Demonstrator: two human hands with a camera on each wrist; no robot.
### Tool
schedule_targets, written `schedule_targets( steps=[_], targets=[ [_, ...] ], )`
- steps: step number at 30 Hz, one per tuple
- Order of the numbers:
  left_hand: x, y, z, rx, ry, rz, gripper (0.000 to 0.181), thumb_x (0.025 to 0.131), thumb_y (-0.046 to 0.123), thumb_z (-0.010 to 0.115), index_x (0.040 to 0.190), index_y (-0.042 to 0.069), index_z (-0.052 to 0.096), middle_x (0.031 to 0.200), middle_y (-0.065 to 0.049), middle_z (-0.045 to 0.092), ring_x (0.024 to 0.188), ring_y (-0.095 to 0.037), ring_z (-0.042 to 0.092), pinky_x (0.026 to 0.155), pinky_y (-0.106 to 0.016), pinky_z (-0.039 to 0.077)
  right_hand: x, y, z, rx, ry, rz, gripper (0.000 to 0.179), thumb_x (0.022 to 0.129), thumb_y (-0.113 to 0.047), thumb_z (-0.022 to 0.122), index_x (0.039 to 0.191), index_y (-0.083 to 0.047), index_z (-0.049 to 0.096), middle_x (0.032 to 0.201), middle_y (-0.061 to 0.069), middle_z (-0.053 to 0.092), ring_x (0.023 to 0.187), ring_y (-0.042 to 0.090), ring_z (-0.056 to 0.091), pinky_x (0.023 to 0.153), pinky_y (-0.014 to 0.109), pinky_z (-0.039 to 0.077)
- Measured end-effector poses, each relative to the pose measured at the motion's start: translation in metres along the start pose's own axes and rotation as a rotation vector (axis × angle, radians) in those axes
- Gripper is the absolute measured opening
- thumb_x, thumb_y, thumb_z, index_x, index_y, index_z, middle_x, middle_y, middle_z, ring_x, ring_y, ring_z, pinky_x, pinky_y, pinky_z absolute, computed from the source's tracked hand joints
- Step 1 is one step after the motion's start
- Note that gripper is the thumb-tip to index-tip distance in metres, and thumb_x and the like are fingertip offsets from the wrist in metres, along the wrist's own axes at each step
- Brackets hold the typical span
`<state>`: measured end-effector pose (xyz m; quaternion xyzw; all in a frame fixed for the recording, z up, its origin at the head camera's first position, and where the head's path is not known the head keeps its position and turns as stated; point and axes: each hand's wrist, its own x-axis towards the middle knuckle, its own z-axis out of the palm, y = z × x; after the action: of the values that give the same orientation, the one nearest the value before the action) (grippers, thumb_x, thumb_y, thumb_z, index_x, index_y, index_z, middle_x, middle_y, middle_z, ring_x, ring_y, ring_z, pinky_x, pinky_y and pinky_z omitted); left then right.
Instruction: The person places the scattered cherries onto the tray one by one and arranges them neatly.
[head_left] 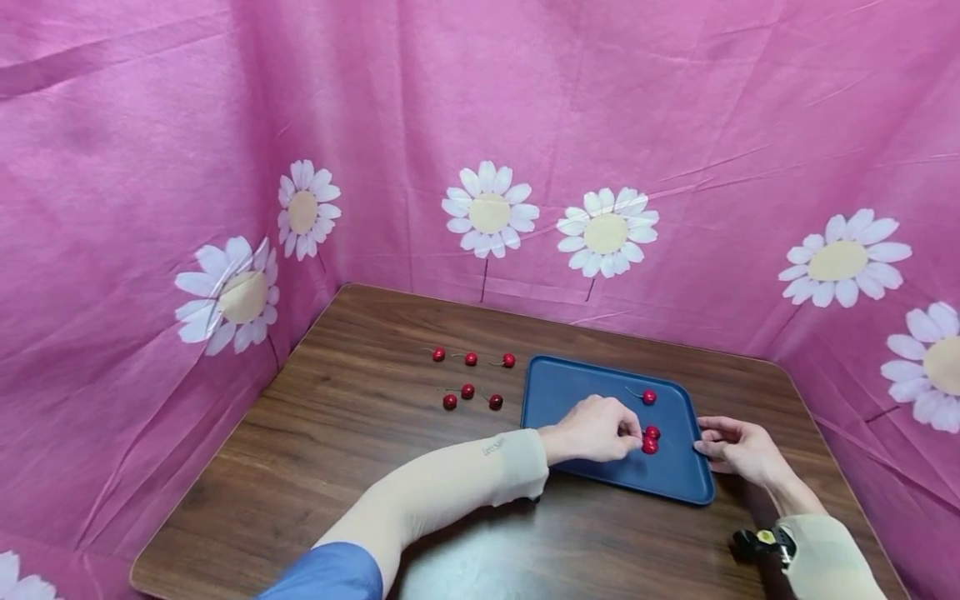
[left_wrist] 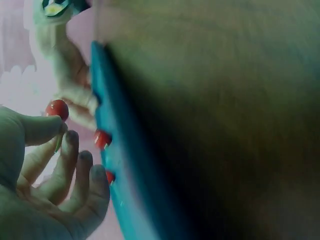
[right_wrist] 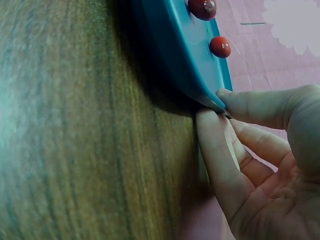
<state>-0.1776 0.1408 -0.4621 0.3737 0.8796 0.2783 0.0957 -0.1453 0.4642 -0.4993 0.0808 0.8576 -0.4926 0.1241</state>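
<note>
My left hand (head_left: 598, 429) is over the blue tray (head_left: 585, 375), pinching a red cherry (left_wrist: 57, 110) by its stem between thumb and forefinger. In the left wrist view that cherry hangs clear of the tray's surface. Two other cherries lie on the tray, one with its stem showing near the back right (head_left: 649, 397). My right hand (head_left: 750, 454) grips the tray's right edge, thumb (right_wrist: 250, 106) on top and forefinger beneath. In the head view the held cherry and one on the tray overlap closely.
Left of the tray, several cherries with stems lie on the wooden table (head_left: 375, 433) in two loose rows; one front cherry (head_left: 496, 402) is closest to the tray. A pink curtain with daisies (head_left: 489, 212) hangs behind the table and at both sides.
</note>
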Motion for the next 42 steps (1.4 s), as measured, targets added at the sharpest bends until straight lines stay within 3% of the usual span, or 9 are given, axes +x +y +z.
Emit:
schedule_targets(
  steps=[7, 14, 24, 32, 38, 42],
  targets=[
    [0.009, 0.025, 0.027, 0.106, -0.047, -0.118, 0.024, 0.105, 0.038, 0.077, 0.081, 0.036, 0.079, 0.074, 0.023, 0.062, 0.075, 0.001, 0.055, 0.065, -0.018, 0.043, -0.003, -0.001, 0.000, -0.003, 0.006, 0.002, 0.066, 0.105, -0.003, 0.075, 0.156, 0.022, 0.043, 0.095, -0.015, 0.071, 0.086, -0.001, 0.073, 0.077, 0.031, 0.070],
    [0.010, 0.030, 0.037, 0.185, -0.084, -0.180, 0.032, 0.105, 0.037, 0.076, 0.073, 0.035, 0.073, 0.071, 0.020, 0.060, 0.072, -0.002, 0.056, 0.060, -0.021, 0.046, -0.001, 0.000, -0.001, -0.015, 0.005, 0.002, 0.065, 0.106, -0.002, 0.074, 0.156, 0.023, 0.041, 0.096, -0.014, 0.071, 0.085, -0.002, 0.072, 0.076, 0.030, 0.069],
    [0.009, 0.028, 0.038, 0.188, -0.106, -0.129, 0.019, 0.106, 0.039, 0.076, 0.087, 0.039, 0.082, 0.077, 0.022, 0.062, 0.075, -0.002, 0.056, 0.062, -0.019, 0.045, -0.001, -0.002, -0.002, -0.024, 0.006, 0.004, 0.065, 0.107, -0.002, 0.072, 0.157, 0.023, 0.039, 0.096, -0.014, 0.071, 0.085, -0.003, 0.072, 0.076, 0.029, 0.069],
    [0.009, 0.023, 0.040, 0.172, -0.107, -0.113, 0.017, 0.106, 0.040, 0.078, 0.090, 0.039, 0.083, 0.080, 0.022, 0.063, 0.075, -0.002, 0.057, 0.062, -0.018, 0.046, -0.002, -0.001, 0.001, -0.003, -0.001, 0.002, 0.065, 0.106, -0.002, 0.073, 0.157, 0.023, 0.040, 0.096, -0.013, 0.071, 0.085, -0.001, 0.072, 0.077, 0.031, 0.069],
    [0.006, 0.013, 0.032, 0.111, -0.121, -0.048, 0.008, 0.105, 0.040, 0.079, 0.103, 0.036, 0.085, 0.088, 0.022, 0.068, 0.081, 0.002, 0.058, 0.068, -0.016, 0.045, -0.001, 0.000, 0.000, -0.006, -0.001, -0.007, 0.065, 0.106, -0.002, 0.073, 0.156, 0.023, 0.040, 0.095, -0.014, 0.071, 0.085, -0.002, 0.072, 0.076, 0.030, 0.069],
    [0.001, 0.005, 0.023, 0.051, -0.140, -0.004, 0.012, 0.107, 0.039, 0.078, 0.115, 0.034, 0.085, 0.096, 0.022, 0.073, 0.086, 0.005, 0.060, 0.075, -0.013, 0.046, 0.000, -0.001, 0.000, -0.003, -0.002, -0.002, 0.065, 0.106, -0.002, 0.074, 0.156, 0.023, 0.041, 0.096, -0.014, 0.071, 0.085, -0.002, 0.072, 0.076, 0.030, 0.069]
  ],
)
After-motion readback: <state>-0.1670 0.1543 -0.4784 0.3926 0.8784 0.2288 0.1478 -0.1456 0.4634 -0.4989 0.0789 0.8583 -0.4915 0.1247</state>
